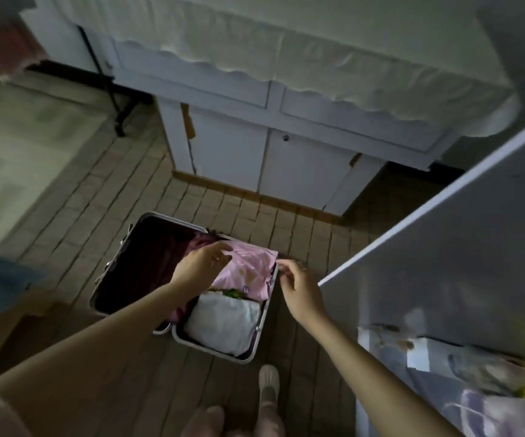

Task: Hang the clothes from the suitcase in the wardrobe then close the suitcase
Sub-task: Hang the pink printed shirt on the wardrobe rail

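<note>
Two bare hands reach down over an open hard-shell suitcase [254, 348] lying flat on a floor [75, 212] of narrow tan brick-like tiles. Left hand [202, 264] hovers at the near-left edge of a folded pink printed garment [248, 269], fingers loosely curled and slightly parted; contact with the cloth is hard to tell. Right hand [299, 287] is at the garment's right corner, by the suitcase's metal-look rim, thumb and forefinger close together as if pinching the fabric edge; the actual grip is too small to confirm. The pink cloth looks thin and smooth, pale pattern, folded roughly square. Just below the left hand, nearer the person, lies a white crumpled soft bundle [226, 323], with a bit of green-patterned fabric [232, 293] peeking out between it and the pink piece. Left of the left hand, the other suitcase half [141, 263] is dark, maroon-lined, rounded corners, latches on its rim. Beyond both hands stands a white cabinet [273, 159] with flat panel doors, a scalloped white cloth [286, 58] draped over its top. Right of the right hand a pale smooth wardrobe door [459, 241] stands open, with blurred folded fabrics [475, 389] below it. A light sock-like foot [269, 383] shows below the suitcase.
</note>
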